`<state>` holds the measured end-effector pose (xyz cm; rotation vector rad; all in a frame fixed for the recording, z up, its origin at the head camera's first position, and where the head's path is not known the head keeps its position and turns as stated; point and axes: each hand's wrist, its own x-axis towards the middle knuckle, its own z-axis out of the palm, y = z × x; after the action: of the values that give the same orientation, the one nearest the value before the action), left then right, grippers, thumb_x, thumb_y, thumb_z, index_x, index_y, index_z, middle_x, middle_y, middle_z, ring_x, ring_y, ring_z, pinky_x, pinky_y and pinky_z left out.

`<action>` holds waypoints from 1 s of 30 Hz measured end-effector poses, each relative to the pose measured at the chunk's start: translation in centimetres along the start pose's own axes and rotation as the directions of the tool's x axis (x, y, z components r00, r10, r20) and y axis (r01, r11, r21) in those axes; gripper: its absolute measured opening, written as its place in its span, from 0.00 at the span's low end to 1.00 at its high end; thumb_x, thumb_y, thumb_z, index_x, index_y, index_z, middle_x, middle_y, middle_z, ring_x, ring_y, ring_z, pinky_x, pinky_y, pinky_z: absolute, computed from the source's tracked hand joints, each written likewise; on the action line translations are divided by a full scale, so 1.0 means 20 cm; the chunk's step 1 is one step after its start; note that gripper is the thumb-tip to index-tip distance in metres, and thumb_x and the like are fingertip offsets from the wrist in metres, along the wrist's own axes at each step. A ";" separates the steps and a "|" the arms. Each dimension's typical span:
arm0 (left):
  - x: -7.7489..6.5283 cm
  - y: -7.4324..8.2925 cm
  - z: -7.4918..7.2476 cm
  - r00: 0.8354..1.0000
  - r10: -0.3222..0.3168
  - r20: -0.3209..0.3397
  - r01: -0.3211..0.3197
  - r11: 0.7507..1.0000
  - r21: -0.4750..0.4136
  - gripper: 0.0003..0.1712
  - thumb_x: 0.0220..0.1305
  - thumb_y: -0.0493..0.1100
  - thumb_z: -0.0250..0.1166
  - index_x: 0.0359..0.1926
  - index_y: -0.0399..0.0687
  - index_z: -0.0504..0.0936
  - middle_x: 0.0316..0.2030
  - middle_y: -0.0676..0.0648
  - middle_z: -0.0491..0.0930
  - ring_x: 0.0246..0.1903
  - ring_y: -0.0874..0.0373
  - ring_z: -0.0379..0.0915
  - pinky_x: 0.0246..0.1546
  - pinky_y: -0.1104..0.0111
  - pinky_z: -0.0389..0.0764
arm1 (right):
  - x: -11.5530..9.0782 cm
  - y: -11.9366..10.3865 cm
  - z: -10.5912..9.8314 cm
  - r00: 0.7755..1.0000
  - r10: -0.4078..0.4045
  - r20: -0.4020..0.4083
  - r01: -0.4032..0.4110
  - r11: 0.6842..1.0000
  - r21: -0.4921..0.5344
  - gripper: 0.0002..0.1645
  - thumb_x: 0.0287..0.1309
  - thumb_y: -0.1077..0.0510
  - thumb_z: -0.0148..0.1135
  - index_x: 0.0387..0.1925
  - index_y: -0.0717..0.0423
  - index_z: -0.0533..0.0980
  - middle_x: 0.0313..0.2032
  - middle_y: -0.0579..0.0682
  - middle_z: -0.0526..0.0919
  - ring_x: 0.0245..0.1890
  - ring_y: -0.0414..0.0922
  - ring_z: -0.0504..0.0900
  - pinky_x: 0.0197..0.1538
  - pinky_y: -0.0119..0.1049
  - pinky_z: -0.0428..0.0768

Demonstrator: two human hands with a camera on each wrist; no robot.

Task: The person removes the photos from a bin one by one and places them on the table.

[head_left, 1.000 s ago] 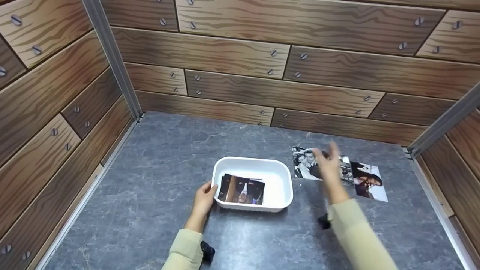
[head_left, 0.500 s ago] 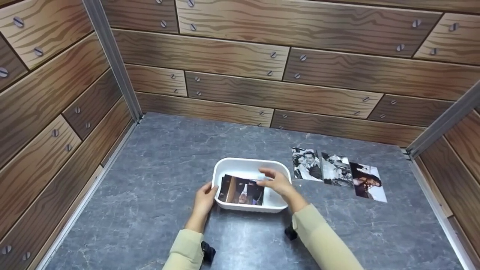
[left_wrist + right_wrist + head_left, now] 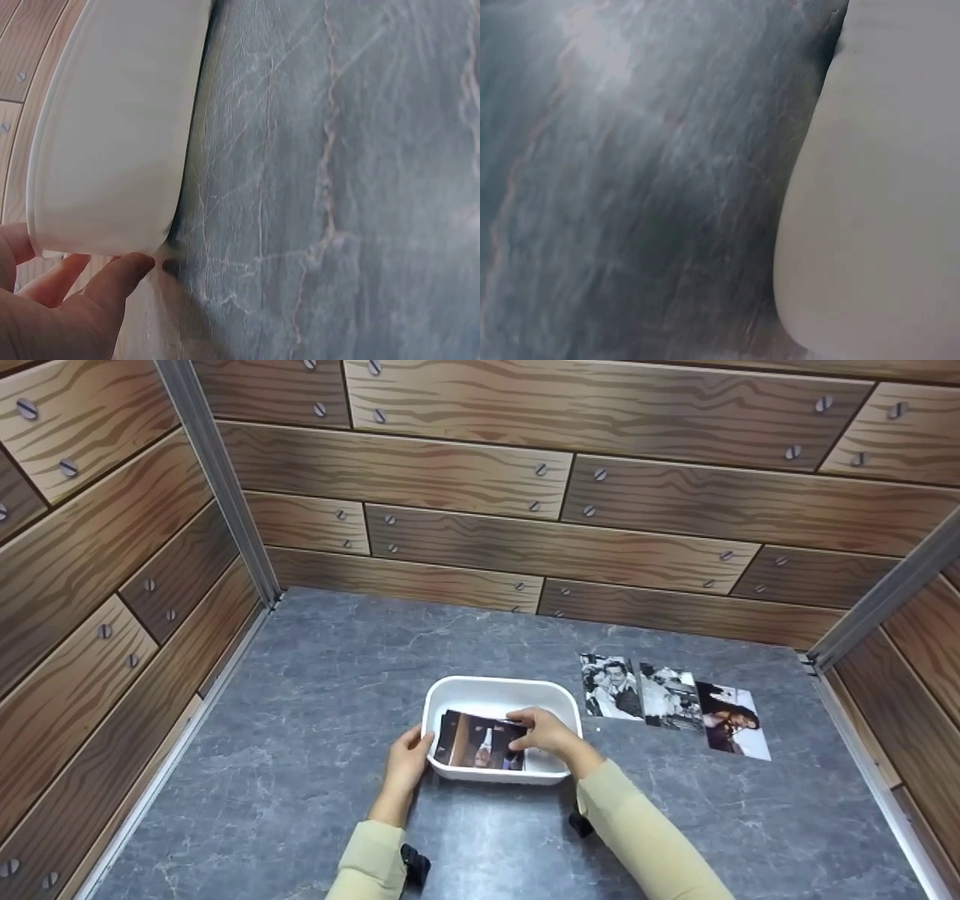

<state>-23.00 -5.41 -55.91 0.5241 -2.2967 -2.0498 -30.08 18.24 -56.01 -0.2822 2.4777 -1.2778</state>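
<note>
A white plastic tub (image 3: 501, 775) sits on the grey marbled surface. In it lies a stack of photos (image 3: 463, 739), the top one showing a person in a dark suit, upside down. At the tub's left end my left hand (image 3: 406, 756) holds the rim. The left wrist view shows its fingers around the end of the tub (image 3: 120, 127). My right hand (image 3: 549, 733) reaches over the tub's right side, thumb and fingers at the right edge of the top photo. I cannot tell whether they pinch it. The right wrist view shows the tub's outer wall (image 3: 870, 210), with no fingers visible.
To the right of the tub, a row of photos lies flat: a black-and-white couple photo (image 3: 611, 686), another black-and-white photo (image 3: 670, 696) and a colour photo (image 3: 733, 721). Wood-patterned walls (image 3: 450, 532) with metal corner posts (image 3: 217, 472) enclose the back and sides.
My right hand has come left from above the middle photo of the row, into the tub and down to the stack's right edge. The left hand stays at the rim.
</note>
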 end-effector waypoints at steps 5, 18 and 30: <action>0.01 0.00 0.00 1.000 0.021 0.001 -0.021 1.000 -0.006 0.24 0.68 0.38 0.56 0.60 0.26 0.72 0.57 0.28 0.75 0.59 0.38 0.70 0.60 0.54 0.73 | 0.00 0.01 0.00 0.994 -0.106 0.020 0.108 0.990 -0.088 0.30 0.40 0.71 0.71 0.51 0.71 0.77 0.47 0.66 0.78 0.51 0.60 0.75 0.61 0.53 0.72; 0.00 -0.01 0.00 0.999 0.051 -0.004 -0.051 0.999 -0.008 0.23 0.67 0.36 0.58 0.59 0.25 0.72 0.56 0.27 0.74 0.59 0.37 0.70 0.61 0.53 0.73 | 0.01 0.01 -0.01 0.997 -0.077 0.013 0.077 0.997 -0.006 0.26 0.46 0.70 0.67 0.52 0.70 0.77 0.51 0.66 0.80 0.53 0.56 0.78 0.60 0.43 0.75; -0.01 0.00 -0.01 0.998 0.058 0.010 -0.057 0.998 -0.013 0.24 0.67 0.36 0.56 0.60 0.24 0.71 0.56 0.27 0.75 0.58 0.37 0.71 0.59 0.53 0.74 | 0.01 -0.01 -0.02 0.993 -0.066 -0.093 0.080 0.985 0.152 0.25 0.43 0.72 0.69 0.48 0.69 0.78 0.27 0.49 0.77 0.27 0.37 0.68 0.31 0.23 0.70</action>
<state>-22.83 -5.53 -55.81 0.4425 -2.2753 -2.0443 -30.34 18.47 -55.71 -0.2850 2.4418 -1.5359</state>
